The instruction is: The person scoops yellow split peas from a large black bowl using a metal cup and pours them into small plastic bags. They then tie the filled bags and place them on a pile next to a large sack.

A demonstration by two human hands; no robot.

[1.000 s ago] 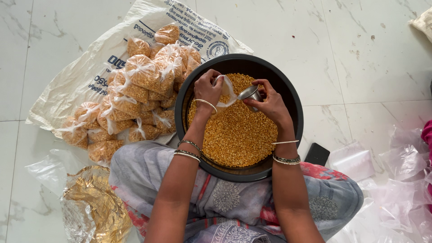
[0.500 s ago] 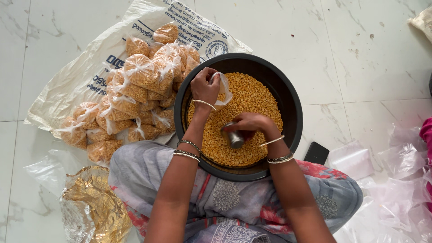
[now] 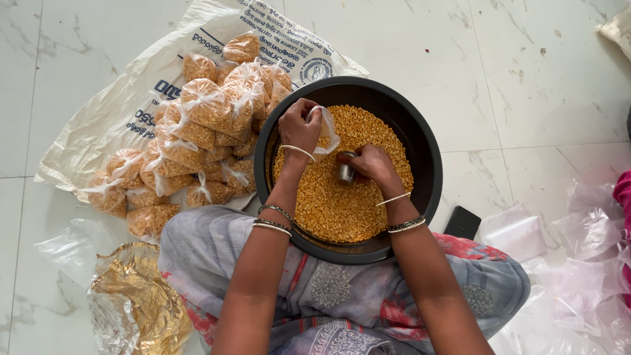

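Observation:
A big black round pan (image 3: 420, 138) full of yellow split lentils (image 3: 335, 204) rests against my lap. My left hand (image 3: 299, 128) holds a small clear plastic bag (image 3: 327, 126) open above the lentils at the pan's far side. My right hand (image 3: 371, 164) grips a small steel cup (image 3: 346, 169) that is dipped into the lentils just right of the bag. Both wrists wear bangles.
A heap of tied, lentil-filled plastic bags (image 3: 197, 138) lies on a white printed sack (image 3: 131, 112) to the left. A crumpled golden bag (image 3: 141, 306) sits at my left knee. A dark phone (image 3: 462, 222) and loose clear plastic bags (image 3: 572, 256) lie on the white tiled floor to the right.
My right hand came down from the bag's mouth, dipped the steel cup into the lentils near me, then moved it back up toward the bag. The left hand stayed put.

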